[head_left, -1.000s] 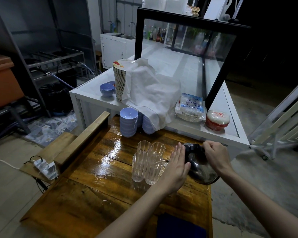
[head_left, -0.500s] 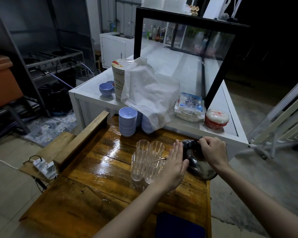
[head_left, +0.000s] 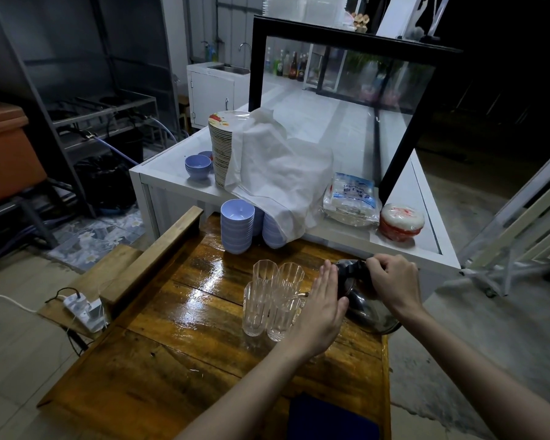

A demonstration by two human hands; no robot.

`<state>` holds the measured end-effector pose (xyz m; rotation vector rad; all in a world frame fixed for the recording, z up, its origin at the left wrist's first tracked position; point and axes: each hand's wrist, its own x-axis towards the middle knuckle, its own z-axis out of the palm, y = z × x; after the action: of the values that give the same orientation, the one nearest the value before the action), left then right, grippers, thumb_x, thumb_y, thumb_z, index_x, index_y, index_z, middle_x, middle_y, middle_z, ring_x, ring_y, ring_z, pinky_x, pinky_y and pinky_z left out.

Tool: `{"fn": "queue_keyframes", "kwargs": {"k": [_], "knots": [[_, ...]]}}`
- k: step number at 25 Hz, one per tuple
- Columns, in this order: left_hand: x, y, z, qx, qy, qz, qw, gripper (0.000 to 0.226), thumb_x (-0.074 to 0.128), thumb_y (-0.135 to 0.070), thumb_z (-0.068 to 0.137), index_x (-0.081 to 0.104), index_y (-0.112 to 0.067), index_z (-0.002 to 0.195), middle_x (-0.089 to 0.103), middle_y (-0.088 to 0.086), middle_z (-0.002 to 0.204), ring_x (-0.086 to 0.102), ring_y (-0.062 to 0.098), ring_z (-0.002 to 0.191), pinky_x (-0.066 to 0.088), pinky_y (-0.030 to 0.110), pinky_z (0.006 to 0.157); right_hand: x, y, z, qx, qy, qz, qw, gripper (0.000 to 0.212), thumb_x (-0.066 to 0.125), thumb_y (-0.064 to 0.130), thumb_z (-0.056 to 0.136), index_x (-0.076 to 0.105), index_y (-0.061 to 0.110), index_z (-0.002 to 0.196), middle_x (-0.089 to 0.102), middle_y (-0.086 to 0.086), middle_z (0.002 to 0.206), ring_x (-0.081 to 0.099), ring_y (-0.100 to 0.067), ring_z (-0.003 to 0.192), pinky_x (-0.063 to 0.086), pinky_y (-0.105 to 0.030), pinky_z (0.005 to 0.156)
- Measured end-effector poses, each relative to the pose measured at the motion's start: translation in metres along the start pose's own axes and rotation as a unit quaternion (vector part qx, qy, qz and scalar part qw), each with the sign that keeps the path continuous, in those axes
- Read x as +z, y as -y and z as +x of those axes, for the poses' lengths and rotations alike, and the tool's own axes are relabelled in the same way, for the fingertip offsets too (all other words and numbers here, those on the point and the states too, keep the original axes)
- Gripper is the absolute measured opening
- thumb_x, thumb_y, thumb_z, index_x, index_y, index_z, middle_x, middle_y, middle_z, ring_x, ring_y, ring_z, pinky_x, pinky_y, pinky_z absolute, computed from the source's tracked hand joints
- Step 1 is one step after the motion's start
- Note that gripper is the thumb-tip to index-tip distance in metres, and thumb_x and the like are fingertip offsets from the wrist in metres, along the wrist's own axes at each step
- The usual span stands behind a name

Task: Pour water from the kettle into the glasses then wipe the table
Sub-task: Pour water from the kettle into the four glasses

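Dark kettle (head_left: 367,308) beside clustered glasses (head_left: 272,300)

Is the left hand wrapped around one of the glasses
No, the left hand is flat and open against the kettle, beside the glasses.

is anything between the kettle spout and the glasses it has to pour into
Nothing solid stands between them: the kettle sits right beside the cluster of glasses. The left hand lies flat against the kettle's glass-facing side, and the right hand grips the handle.

a wet wooden table (head_left: 178,315) carries clustered glasses (head_left: 272,300), a kettle (head_left: 367,309), stacked blue bowls (head_left: 237,225) and a dark cloth (head_left: 331,420).
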<state>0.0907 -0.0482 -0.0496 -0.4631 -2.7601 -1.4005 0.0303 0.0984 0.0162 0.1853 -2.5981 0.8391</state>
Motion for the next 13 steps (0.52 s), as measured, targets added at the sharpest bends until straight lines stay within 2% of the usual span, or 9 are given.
{"fn": "queue_keyframes", "kwargs": {"k": [7, 13], "knots": [[0.000, -0.003, 0.000, -0.001, 0.009, 0.019, 1.000, 0.062, 0.023, -0.035, 0.104, -0.011, -0.015, 0.152, -0.018, 0.000, 0.160, -0.018, 0.008, 0.146, -0.008, 0.025, 0.120, 0.001, -0.004, -0.009, 0.041, -0.005, 0.024, 0.999, 0.042, 0.043, 0.033, 0.081, 0.051, 0.013, 0.045, 0.048, 0.001, 0.044, 0.046, -0.021, 0.052, 0.040, -0.038, 0.069], [-0.001, -0.005, 0.001, 0.009, 0.020, 0.039, 0.999, 0.057, 0.022, -0.037, 0.103, 0.000, -0.019, 0.153, -0.007, -0.004, 0.162, -0.011, 0.005, 0.147, -0.006, 0.024, 0.121, 0.003, -0.016, -0.034, 0.180, 0.007, 0.127, 0.975, 0.044, 0.048, 0.024, 0.093, 0.050, 0.015, 0.050, 0.048, -0.005, 0.052, 0.045, -0.023, 0.056, 0.035, -0.034, 0.057]]}}
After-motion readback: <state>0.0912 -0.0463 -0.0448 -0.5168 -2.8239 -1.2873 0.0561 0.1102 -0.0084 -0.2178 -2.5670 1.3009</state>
